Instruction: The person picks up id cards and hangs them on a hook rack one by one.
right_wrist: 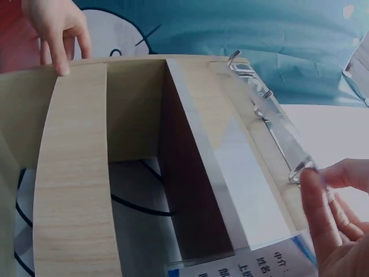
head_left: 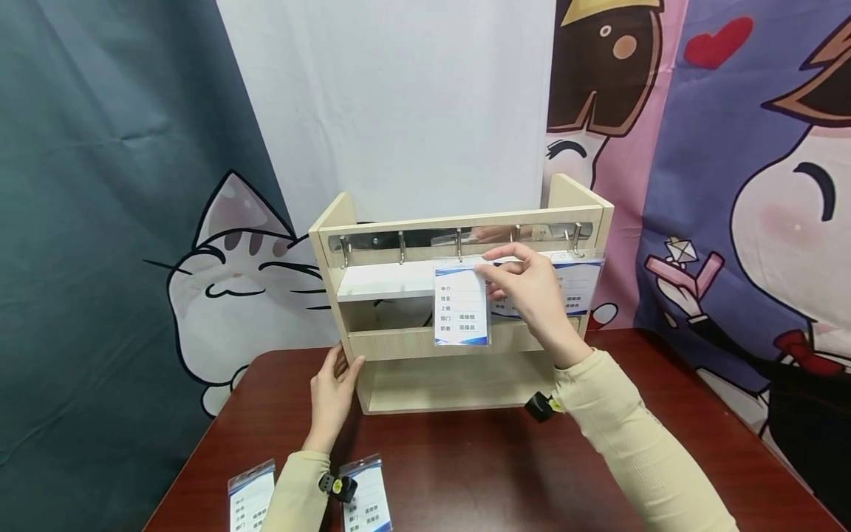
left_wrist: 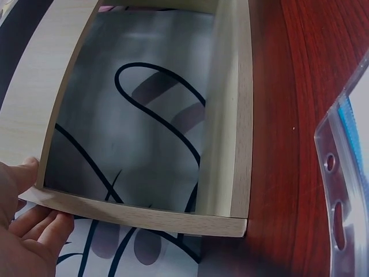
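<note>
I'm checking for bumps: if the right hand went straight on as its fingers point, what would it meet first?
Beyond the rectangular white-and-blue card in clear plastic it pinches, the right hand would probably meet the curved silver metal middle hook first; depth is unclear.

The glossy red-brown tabletop (head_left: 479, 476) is carrying a pale wooden rack (head_left: 399, 345), standing upright toward the back; and down in front, one printed badge (head_left: 251, 504) is lying flat, a second badge (head_left: 369, 502) lying nearby, to its right.

Glossy plastic badge (head_left: 459, 307) — metal hooks (head_left: 402, 247) — wooden shelf (head_left: 392, 346).
</note>
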### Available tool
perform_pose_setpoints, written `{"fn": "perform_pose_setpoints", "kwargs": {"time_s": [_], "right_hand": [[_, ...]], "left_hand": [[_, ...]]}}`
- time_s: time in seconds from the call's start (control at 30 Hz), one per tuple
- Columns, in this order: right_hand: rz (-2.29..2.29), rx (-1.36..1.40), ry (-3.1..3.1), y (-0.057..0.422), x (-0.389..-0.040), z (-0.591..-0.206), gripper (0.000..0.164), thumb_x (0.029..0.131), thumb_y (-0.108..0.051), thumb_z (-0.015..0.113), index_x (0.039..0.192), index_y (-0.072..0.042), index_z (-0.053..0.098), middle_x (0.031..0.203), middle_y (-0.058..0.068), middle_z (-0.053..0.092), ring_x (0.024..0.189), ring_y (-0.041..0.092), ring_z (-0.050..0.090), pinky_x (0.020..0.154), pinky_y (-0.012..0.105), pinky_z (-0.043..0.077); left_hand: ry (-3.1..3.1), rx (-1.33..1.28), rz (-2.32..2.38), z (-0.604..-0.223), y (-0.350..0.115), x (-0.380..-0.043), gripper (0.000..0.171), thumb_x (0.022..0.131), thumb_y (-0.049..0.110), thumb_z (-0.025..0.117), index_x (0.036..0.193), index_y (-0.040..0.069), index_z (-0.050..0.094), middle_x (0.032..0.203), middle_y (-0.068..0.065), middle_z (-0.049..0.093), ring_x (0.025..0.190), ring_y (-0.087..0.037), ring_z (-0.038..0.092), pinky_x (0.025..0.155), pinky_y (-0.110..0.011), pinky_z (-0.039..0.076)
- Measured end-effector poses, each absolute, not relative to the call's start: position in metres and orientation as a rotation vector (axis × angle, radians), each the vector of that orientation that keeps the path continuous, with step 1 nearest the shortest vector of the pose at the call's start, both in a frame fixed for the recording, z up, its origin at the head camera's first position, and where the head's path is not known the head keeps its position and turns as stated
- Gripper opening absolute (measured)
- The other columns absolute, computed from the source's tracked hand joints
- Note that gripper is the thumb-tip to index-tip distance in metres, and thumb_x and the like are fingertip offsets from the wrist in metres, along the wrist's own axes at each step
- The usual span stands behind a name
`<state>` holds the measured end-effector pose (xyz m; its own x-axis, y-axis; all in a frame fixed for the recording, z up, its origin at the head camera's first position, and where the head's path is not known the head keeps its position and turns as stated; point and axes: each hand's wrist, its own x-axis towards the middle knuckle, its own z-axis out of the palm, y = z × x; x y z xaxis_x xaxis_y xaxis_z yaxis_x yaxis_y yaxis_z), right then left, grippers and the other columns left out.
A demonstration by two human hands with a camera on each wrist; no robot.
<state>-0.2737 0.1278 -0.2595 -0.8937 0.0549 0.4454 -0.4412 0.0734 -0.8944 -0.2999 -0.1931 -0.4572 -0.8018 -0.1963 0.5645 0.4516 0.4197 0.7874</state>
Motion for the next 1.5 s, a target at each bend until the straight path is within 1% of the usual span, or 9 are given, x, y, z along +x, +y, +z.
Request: {"fn": "perform_pose_setpoints", "kwargs": {"time_s": [0.17,0.4,0.53,0.73,0.8,1.0,1.3,1.5], "right_hand": [[1.915,0.363,-1.966,0.126,-0.275,-0.260,0.025,0.089,-0.011,0.076,0.107,0.004,0.067,0.072,0.000,0.073,0.057,0.013,0.067,0.056,0.026,0.058],[1.868,0.332,-1.958,0.127,-0.275,-0.258,0.024,0.089,-0.013,0.076,0.105,0.003,0.068,0.071,-0.005,0.073,0.059,0.009,0.066,0.056,0.022,0.056],[1.890,0.325,-1.966,0.128,-0.276,-0.257,0.027,0.089,-0.013,0.076,0.109,0.004,0.067,0.070,-0.005,0.072,0.059,0.007,0.064,0.057,0.021,0.056],[1.871,0.322,-1.966,0.129,-0.275,-0.260,0.030,0.089,-0.012,0.076,0.113,0.004,0.068,0.072,-0.007,0.073,0.062,0.007,0.065,0.061,0.021,0.057],[1.854,0.335,-1.968,0.129,-0.276,-0.261,0.031,0.090,-0.013,0.076,0.114,0.004,0.068,0.073,-0.006,0.073,0.063,0.007,0.065,0.061,0.022,0.057],[1.764,0.368,-1.980,0.129,-0.277,-0.265,0.030,0.090,-0.017,0.078,0.113,-0.001,0.071,0.072,-0.003,0.072,0.065,0.008,0.065,0.061,0.023,0.058],[1.599,0.423,-1.966,0.128,-0.276,-0.270,0.027,0.091,-0.016,0.078,0.113,-0.003,0.071,0.083,0.015,0.075,0.064,0.009,0.066,0.060,0.022,0.056],[1.535,0.451,-1.943,0.126,-0.276,-0.276,0.024,0.092,-0.014,0.076,0.112,-0.002,0.069,0.082,0.017,0.074,0.062,0.013,0.067,0.058,0.020,0.053]], "left_hand": [[-2.082,-0.217,-1.424,-0.458,-0.193,-0.300,0.049,0.095,0.017,0.073,0.138,-0.001,0.057,0.127,-0.029,0.063,0.117,-0.041,0.063,0.092,-0.051,0.053],[-2.085,-0.225,-1.437,-0.459,-0.194,-0.300,0.050,0.096,0.019,0.072,0.139,0.000,0.056,0.129,-0.027,0.063,0.118,-0.040,0.063,0.092,-0.050,0.053],[-2.084,-0.221,-1.437,-0.458,-0.194,-0.300,0.049,0.096,0.019,0.072,0.138,0.001,0.057,0.129,-0.027,0.063,0.117,-0.040,0.063,0.091,-0.050,0.053],[-2.096,-0.205,-1.430,-0.457,-0.192,-0.300,0.049,0.095,0.020,0.072,0.138,0.002,0.058,0.127,-0.027,0.064,0.116,-0.038,0.064,0.091,-0.045,0.054],[-2.100,-0.197,-1.429,-0.457,-0.192,-0.300,0.049,0.095,0.020,0.073,0.138,0.002,0.058,0.127,-0.027,0.064,0.116,-0.038,0.064,0.091,-0.044,0.054],[-2.097,-0.195,-1.435,-0.456,-0.193,-0.299,0.049,0.095,0.020,0.073,0.138,0.002,0.058,0.127,-0.026,0.064,0.116,-0.038,0.064,0.091,-0.044,0.054],[-2.114,-0.173,-1.399,-0.458,-0.193,-0.299,0.049,0.095,0.020,0.072,0.139,0.002,0.057,0.127,-0.026,0.064,0.116,-0.038,0.064,0.090,-0.045,0.055],[-2.107,-0.169,-1.386,-0.458,-0.192,-0.300,0.049,0.095,0.020,0.073,0.138,0.002,0.058,0.126,-0.026,0.065,0.115,-0.036,0.065,0.090,-0.043,0.054]]}}
